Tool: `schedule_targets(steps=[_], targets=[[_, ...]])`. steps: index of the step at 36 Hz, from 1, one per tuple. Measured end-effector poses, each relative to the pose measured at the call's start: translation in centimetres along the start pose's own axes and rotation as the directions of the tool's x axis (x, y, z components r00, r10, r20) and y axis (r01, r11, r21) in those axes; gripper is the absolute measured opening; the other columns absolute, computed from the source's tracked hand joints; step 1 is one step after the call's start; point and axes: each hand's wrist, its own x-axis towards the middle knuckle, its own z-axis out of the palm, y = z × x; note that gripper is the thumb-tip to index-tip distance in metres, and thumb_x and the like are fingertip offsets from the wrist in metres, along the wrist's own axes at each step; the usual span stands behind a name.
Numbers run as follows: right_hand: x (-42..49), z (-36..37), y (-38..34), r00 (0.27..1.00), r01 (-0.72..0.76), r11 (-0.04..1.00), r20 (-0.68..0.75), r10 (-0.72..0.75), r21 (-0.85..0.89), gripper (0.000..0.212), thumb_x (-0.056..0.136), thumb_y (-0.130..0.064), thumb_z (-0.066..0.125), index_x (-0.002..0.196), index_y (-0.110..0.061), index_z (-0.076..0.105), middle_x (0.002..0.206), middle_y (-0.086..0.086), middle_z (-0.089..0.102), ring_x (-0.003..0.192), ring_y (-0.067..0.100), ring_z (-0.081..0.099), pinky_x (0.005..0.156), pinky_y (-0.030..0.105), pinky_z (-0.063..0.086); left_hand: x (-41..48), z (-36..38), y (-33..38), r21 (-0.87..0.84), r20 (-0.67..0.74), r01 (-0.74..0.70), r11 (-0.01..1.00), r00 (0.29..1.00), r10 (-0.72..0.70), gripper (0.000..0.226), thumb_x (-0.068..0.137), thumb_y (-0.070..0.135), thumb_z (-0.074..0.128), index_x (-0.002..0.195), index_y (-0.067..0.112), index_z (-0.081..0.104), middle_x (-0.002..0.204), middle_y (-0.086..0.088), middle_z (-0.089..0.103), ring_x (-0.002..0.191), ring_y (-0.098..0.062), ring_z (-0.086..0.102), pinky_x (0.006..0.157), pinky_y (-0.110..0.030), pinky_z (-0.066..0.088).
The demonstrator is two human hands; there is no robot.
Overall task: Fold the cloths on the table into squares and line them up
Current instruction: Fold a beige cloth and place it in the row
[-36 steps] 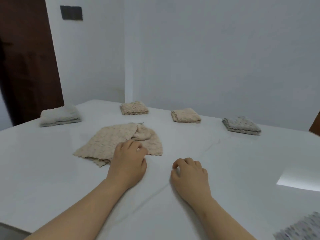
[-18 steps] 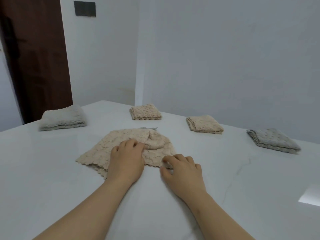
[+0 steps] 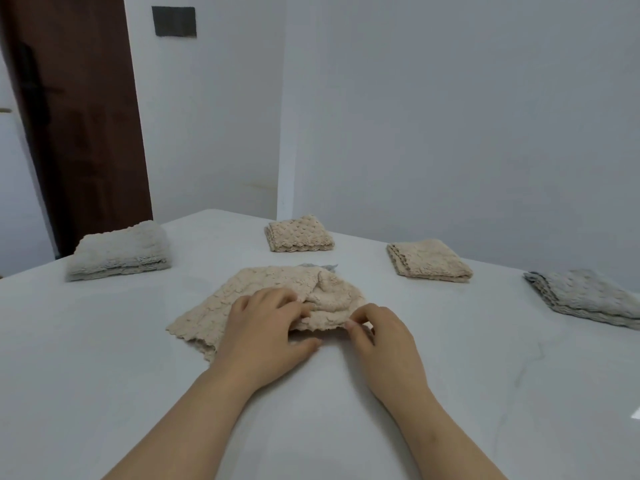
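A rumpled beige cloth lies unfolded in the middle of the white table. My left hand lies on its near part, fingers curled into the fabric at a raised fold. My right hand pinches the cloth's near right edge between thumb and fingertips. Folded squares sit in a row behind: a pale grey-white cloth at left, a beige cloth, a second beige cloth, and a grey cloth at right.
A dark wooden door stands at the back left beside the white wall, which carries a dark switch plate. The table's far edge runs just behind the folded row.
My right hand has slid forward and left from the bare table to the cloth's edge and pinched it. My left hand has closed on the fabric. The view has shifted left and nearer.
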Motion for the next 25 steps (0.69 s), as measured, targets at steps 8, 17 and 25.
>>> schedule_targets(steps=[8, 17, 25], targets=[[0.0, -0.8, -0.5, 0.993, -0.032, 0.947, -0.102, 0.067, 0.318, 0.013, 0.093, -0.024, 0.051, 0.081, -0.027, 0.051, 0.088, -0.012, 0.057, 0.071, -0.009, 0.051, 0.068, 0.01, 0.04, 0.4, -1.0, -1.1, 0.107, -0.31, 0.083, 0.991, 0.95, -0.046, 0.019, 0.055, 0.023, 0.059, 0.07, 0.028, 0.07, 0.082, 0.003, 0.068, 0.078, -0.026, 0.066, 0.064, -0.038, 0.049], [0.4, -3.0, -2.1, 0.965, -0.041, 0.769, -0.173, 0.195, 0.638, 0.01, 0.096, -0.019, 0.048, 0.089, -0.021, 0.055, 0.106, -0.022, 0.057, 0.076, -0.005, 0.064, 0.062, 0.021, 0.055, 0.8, -3.0, -2.1, 0.124, -0.247, 0.297, 0.947, 0.933, -0.26, 0.052, 0.075, 0.01, 0.063, 0.123, 0.029, 0.055, 0.14, -0.006, 0.043, 0.127, -0.032, 0.037, 0.096, -0.046, 0.032], [1.4, -3.9, -2.8, 0.944, 0.003, 0.684, -0.228, 0.238, 0.73, 0.017, 0.096, -0.017, 0.046, 0.082, -0.022, 0.053, 0.106, 0.0, 0.061, 0.075, 0.003, 0.067, 0.062, 0.023, 0.057, 1.5, -4.9, -1.4, 0.107, -0.393, 0.176, 0.979, 0.911, -0.121, 0.024, 0.077, 0.016, 0.058, 0.096, 0.021, 0.073, 0.111, -0.016, 0.064, 0.102, -0.042, 0.059, 0.075, -0.055, 0.047]])
